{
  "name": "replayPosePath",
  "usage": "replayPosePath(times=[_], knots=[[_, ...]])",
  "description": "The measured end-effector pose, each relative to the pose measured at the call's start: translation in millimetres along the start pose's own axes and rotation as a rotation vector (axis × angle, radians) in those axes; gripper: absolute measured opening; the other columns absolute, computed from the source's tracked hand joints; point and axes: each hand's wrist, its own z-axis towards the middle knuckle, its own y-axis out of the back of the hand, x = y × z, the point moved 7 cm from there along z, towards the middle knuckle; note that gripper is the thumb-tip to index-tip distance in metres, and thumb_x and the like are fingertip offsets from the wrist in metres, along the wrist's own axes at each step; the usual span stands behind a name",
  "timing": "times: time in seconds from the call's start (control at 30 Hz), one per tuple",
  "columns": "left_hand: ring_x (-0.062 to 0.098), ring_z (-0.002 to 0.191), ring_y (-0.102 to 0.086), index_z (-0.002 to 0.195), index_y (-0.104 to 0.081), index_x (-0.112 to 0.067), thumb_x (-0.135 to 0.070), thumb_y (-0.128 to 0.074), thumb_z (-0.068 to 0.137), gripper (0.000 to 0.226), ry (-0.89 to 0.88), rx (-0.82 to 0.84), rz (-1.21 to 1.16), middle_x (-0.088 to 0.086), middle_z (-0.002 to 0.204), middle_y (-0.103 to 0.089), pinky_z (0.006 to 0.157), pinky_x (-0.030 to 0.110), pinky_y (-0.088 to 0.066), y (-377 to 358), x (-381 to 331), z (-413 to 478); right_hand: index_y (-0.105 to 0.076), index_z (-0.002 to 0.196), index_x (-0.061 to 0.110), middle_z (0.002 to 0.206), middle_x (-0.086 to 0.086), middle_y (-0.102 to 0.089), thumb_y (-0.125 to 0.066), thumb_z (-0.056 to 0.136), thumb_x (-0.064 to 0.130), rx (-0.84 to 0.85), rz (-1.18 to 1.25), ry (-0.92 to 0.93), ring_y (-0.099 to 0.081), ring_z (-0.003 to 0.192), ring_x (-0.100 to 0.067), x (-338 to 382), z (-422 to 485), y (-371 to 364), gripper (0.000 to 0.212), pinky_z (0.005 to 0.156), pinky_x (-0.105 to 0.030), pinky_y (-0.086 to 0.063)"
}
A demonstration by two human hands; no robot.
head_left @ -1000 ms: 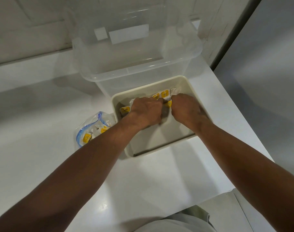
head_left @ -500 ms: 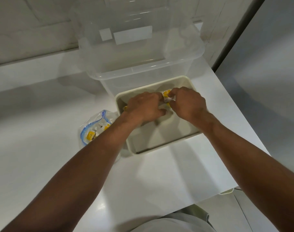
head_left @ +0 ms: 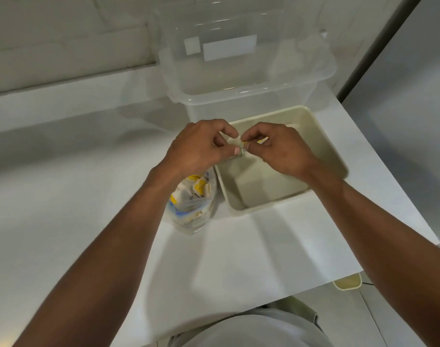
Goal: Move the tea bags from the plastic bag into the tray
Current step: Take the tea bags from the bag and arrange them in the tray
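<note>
Since half second ago: lifts left grip and right grip off tray floor, up over its far-left corner. 
Beside tray's left wall, under left forearm: plastic bag of yellow-tagged tea bags, mid-surface. 
Behind tray: clear bin. 
Pinches one small tea bag between both grips, fingertips clamped on it.
</note>
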Motion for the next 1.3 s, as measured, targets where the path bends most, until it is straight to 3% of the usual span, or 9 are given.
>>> replayPosePath(times=[0.17,0.33,0.47,0.57,0.67,0.83,1.03,1.17,1.3], knots=[[0.002,0.071,-0.068,0.107,-0.069,-0.038,-0.042,-0.075,0.085,0.023,0.015,-0.057,-0.017,-0.014,0.081,-0.073,0.080,0.038,-0.058,23.2,28.4,-28.2,-0.072,0.096,0.026,0.083,0.019,-0.067,-0.070,0.090,0.030,0.079,-0.016,0.127,-0.056,0.066,0.016,41.3,-13.9,-33.8,0.008,0.068,-0.015,-0.041],[0.009,0.078,-0.068,0.101,-0.068,-0.042,-0.030,-0.070,0.087,0.018,0.090,-0.078,0.064,-0.020,0.082,-0.070,0.078,0.041,-0.057,38.1,68.7,-48.6,-0.073,0.099,0.026,0.087,0.017,-0.068,-0.070,0.088,0.024,0.108,-0.050,0.221,-0.056,0.067,0.018,71.6,-18.7,-49.8,0.011,0.067,-0.008,-0.040],[0.013,0.085,-0.065,0.096,-0.065,-0.045,-0.025,-0.064,0.087,0.022,0.124,-0.027,0.200,-0.023,0.084,-0.068,0.070,0.035,-0.052,38.3,91.0,-63.8,-0.073,0.100,0.032,0.088,0.015,-0.071,-0.068,0.085,0.023,0.146,-0.158,0.256,-0.061,0.073,0.007,81.0,-17.0,-66.7,0.018,0.075,-0.025,-0.050],[0.014,0.089,-0.062,0.094,-0.065,-0.044,-0.026,-0.061,0.084,0.022,0.191,0.029,0.287,-0.020,0.087,-0.069,0.066,0.031,-0.046,31.3,103.3,-72.9,-0.072,0.107,0.038,0.103,0.013,-0.071,-0.060,0.090,0.026,0.204,-0.395,0.296,-0.064,0.096,-0.012,93.1,-17.6,-82.6,0.025,0.079,-0.032,-0.050],[0.019,0.091,-0.064,0.093,-0.063,-0.048,-0.040,-0.062,0.077,0.019,0.245,0.069,0.306,-0.016,0.091,-0.071,0.070,0.032,-0.050,24.2,108.9,-76.7,-0.068,0.115,0.043,0.116,0.012,-0.066,-0.054,0.094,0.026,0.264,-0.651,0.368,-0.058,0.108,-0.018,103.8,-16.7,-100.3,0.031,0.072,-0.031,-0.044],[0.017,0.092,-0.064,0.098,-0.058,-0.046,-0.054,-0.066,0.064,0.036,0.276,0.096,0.257,-0.017,0.090,-0.072,0.076,0.035,-0.052,22.7,108.2,-78.8,-0.070,0.111,0.039,0.102,0.008,-0.063,-0.055,0.092,0.024,0.348,-0.990,0.471,-0.046,0.106,-0.022,108.0,-13.3,-124.1,0.029,0.072,-0.035,-0.027],[0.012,0.089,-0.064,0.088,-0.068,-0.039,-0.034,-0.078,0.078,0.015,0.239,0.122,0.228,-0.024,0.077,-0.067,0.077,0.034,-0.052,18.0,104.6,-80.4,-0.069,0.097,0.034,0.088,0.010,-0.054,-0.055,0.092,0.028,0.384,-0.915,0.453,-0.045,0.100,-0.020,108.6,-10.7,-126.8,0.016,0.073,-0.035,-0.029],[0.009,0.084,-0.064,0.082,-0.070,-0.039,-0.033,-0.075,0.081,0.008,0.193,0.074,0.157,-0.023,0.077,-0.066,0.075,0.036,-0.054,25.1,105.4,-80.5,-0.065,0.092,0.034,0.085,0.009,-0.056,-0.058,0.089,0.027,0.388,-0.731,0.371,-0.047,0.100,-0.017,107.5,-7.8,-113.8,0.010,0.075,-0.032,-0.029],[0.009,0.086,-0.064,0.087,-0.066,-0.034,-0.037,-0.071,0.088,0.006,0.176,0.035,0.101,-0.016,0.086,-0.067,0.078,0.038,-0.054,32.3,102.9,-81.2,-0.065,0.093,0.034,0.077,0.016,-0.059,-0.062,0.087,0.029,0.352,-0.548,0.302,-0.059,0.088,-0.014,104.9,-8.0,-96.5,0.009,0.069,-0.030,-0.041]])
